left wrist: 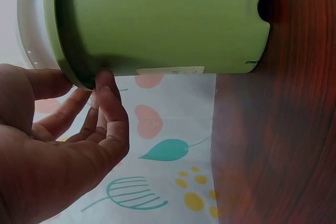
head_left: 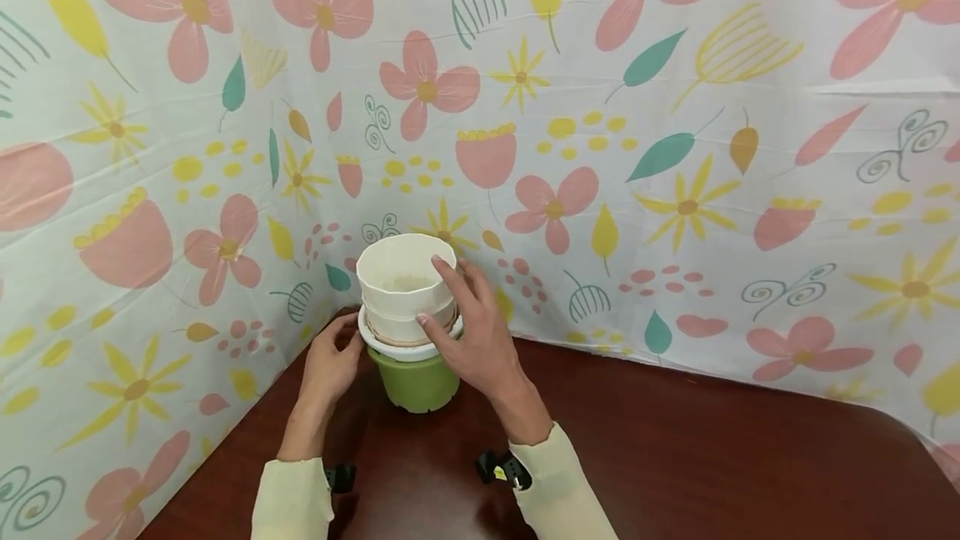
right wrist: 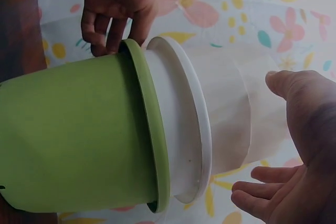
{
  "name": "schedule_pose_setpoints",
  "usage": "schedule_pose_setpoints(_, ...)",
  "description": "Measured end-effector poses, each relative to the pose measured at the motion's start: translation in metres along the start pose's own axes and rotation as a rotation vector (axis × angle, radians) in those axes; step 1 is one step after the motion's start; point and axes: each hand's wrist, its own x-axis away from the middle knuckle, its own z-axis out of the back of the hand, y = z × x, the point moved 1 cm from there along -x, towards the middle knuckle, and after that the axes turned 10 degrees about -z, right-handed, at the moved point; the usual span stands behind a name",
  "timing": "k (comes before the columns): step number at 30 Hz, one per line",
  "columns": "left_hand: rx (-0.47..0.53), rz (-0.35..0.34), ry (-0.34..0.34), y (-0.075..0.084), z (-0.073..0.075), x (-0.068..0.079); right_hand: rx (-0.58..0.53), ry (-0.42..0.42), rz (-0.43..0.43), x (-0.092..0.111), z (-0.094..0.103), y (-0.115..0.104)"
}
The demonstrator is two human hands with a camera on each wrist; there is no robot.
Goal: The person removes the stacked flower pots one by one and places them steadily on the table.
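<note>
A stack of plant pots stands on the table. At the bottom is a green pot (head_left: 417,383), with a white round-rimmed pot (right wrist: 176,108) nested in its mouth. A thin tan edge (head_left: 405,344) shows inside that white rim. On top sits a white pot with a faceted rim (head_left: 388,302), something pale at its bottom. My left hand (head_left: 330,363) pinches the green pot's rim at its left side, thumb at the lip and index finger under it in the left wrist view. Around the right of the top pot, my right hand (head_left: 483,340) spreads its thumb and fingers.
The dark red-brown table (head_left: 675,457) runs out to the right and front. A floral cloth (head_left: 555,107) hangs behind and along the left, meeting in a corner just beyond the pots. A black strap device (head_left: 504,468) sits at the right wrist.
</note>
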Motion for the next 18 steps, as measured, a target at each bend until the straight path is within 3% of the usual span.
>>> schedule_pose_setpoints(10,-0.005,-0.008,0.000,-0.001,-0.001,-0.002,-0.065,0.042,0.065,-0.008,-0.008,-0.001)
schedule_pose_setpoints(18,-0.020,-0.006,-0.006,-0.001,0.001,-0.003,-0.082,0.039,0.017,-0.010,-0.011,-0.004)
